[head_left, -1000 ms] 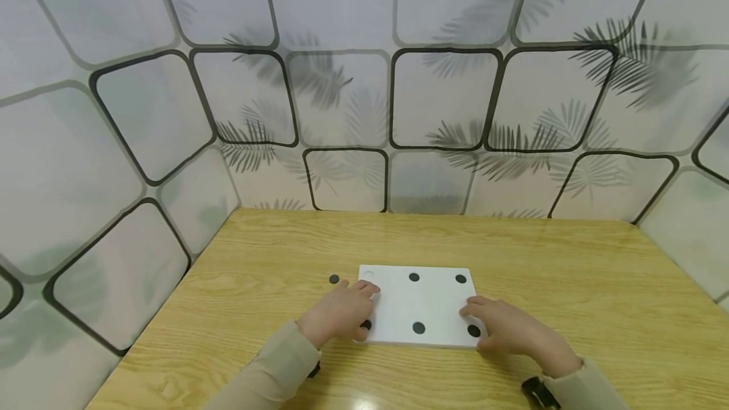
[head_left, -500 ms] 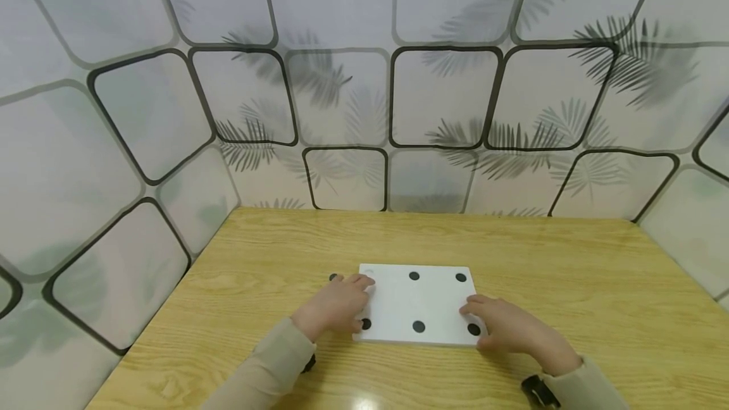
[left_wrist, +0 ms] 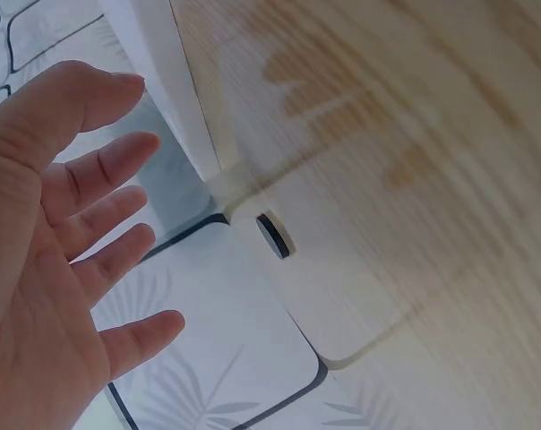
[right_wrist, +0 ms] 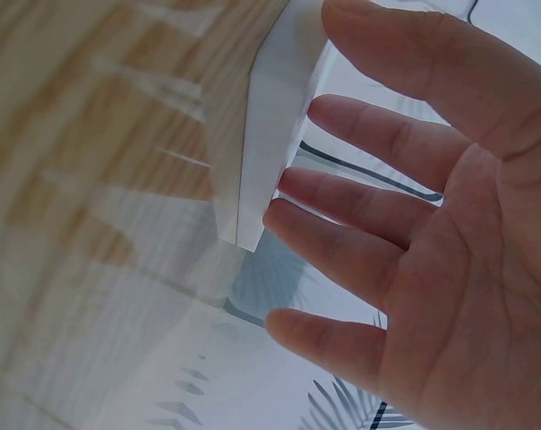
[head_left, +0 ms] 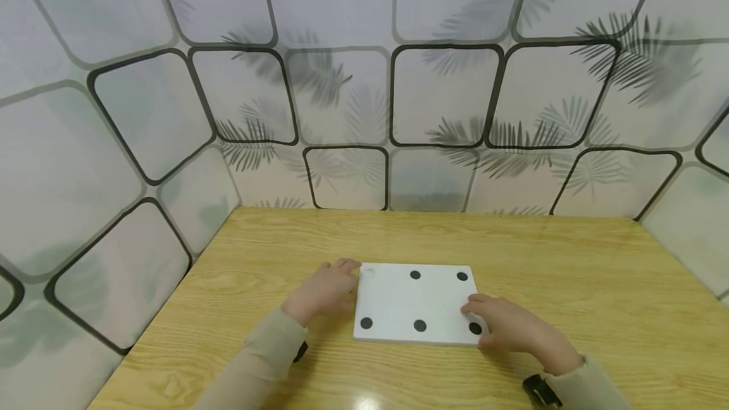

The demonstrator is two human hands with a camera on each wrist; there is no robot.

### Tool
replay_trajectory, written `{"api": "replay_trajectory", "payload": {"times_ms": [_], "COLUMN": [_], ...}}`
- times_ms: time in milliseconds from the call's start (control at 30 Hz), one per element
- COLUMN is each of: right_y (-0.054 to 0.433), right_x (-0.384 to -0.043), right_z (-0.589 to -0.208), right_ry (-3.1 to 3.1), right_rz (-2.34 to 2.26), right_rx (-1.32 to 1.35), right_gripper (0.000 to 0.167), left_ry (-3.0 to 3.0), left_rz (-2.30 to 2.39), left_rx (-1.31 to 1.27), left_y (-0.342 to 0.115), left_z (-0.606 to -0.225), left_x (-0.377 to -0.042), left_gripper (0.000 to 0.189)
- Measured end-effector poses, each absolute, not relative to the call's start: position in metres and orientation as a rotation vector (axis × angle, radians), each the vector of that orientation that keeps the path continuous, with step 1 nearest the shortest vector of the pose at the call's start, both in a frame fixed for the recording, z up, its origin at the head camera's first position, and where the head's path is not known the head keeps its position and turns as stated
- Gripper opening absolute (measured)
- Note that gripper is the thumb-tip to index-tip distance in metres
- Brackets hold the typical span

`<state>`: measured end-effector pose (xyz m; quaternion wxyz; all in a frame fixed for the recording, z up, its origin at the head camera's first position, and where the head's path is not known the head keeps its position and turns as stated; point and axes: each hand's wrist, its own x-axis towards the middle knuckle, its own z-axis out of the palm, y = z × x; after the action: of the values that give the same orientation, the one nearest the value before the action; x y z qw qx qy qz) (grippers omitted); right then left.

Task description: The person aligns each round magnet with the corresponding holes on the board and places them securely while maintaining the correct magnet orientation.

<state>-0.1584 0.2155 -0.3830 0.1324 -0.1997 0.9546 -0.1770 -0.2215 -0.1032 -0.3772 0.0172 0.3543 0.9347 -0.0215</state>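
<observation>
A white rectangular board [head_left: 407, 302] lies flat on the wooden table, with several round black spots on it and a pale round mark at its far-left corner. My left hand [head_left: 326, 290] hovers just beyond the board's left edge, holding nothing. In the left wrist view its fingers are spread and loosely bent, and a small black disc [left_wrist: 273, 236] sits on the table past the fingertips. That disc is hidden behind the hand in the head view. My right hand [head_left: 507, 324] is at the board's right edge; in the right wrist view its extended fingertips [right_wrist: 293, 184] touch or nearly touch the board's side.
The wooden table [head_left: 285, 239] extends around the board. Behind it and at both sides stands a wall covering [head_left: 435, 97] with rounded squares and leaf shapes. A dark strap [head_left: 541, 391] is on the right wrist.
My left hand has come off the board's left end and shifted left and away, over where the loose black disc was visible. The right hand and the board have stayed nearly in place.
</observation>
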Motion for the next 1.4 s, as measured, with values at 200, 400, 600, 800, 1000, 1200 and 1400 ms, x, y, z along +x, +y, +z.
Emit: {"api": "replay_trajectory", "payload": {"times_ms": [200, 400, 600, 800, 1000, 1200, 1400], "right_y": [0.217, 0.217, 0.217, 0.217, 0.217, 0.216, 0.216], "right_x": [-0.159, -0.159, -0.158, -0.158, -0.158, -0.159, -0.158], "right_z": [-0.383, -0.383, -0.383, -0.383, -0.382, -0.382, -0.381], "right_ry": [2.766, 2.757, 2.755, 2.755, 2.754, 2.748, 2.747], "right_rz": [-0.516, -0.527, -0.531, -0.533, -0.534, -0.529, -0.524], "right_rx": [-0.6, -0.599, -0.603, -0.597, -0.59, -0.599, -0.575], "right_gripper": [0.047, 0.047, 0.047, 0.047, 0.047, 0.047, 0.047], "left_ry": [2.926, 2.981, 3.02, 3.029, 3.016, 2.971, 2.947], "left_rz": [-0.049, -0.095, -0.061, -0.044, -0.09, -0.099, -0.088], "left_rx": [1.079, 1.015, 0.937, 0.85, 0.807, 0.728, 0.7], "left_y": [-0.109, -0.112, -0.115, -0.118, -0.119, -0.12, -0.12], "left_z": [-0.375, -0.376, -0.377, -0.379, -0.379, -0.381, -0.381], "left_x": [-0.227, -0.233, -0.24, -0.244, -0.25, -0.256, -0.259], "left_gripper": [0.014, 0.011, 0.008, 0.012, 0.021, 0.016, 0.015]}}
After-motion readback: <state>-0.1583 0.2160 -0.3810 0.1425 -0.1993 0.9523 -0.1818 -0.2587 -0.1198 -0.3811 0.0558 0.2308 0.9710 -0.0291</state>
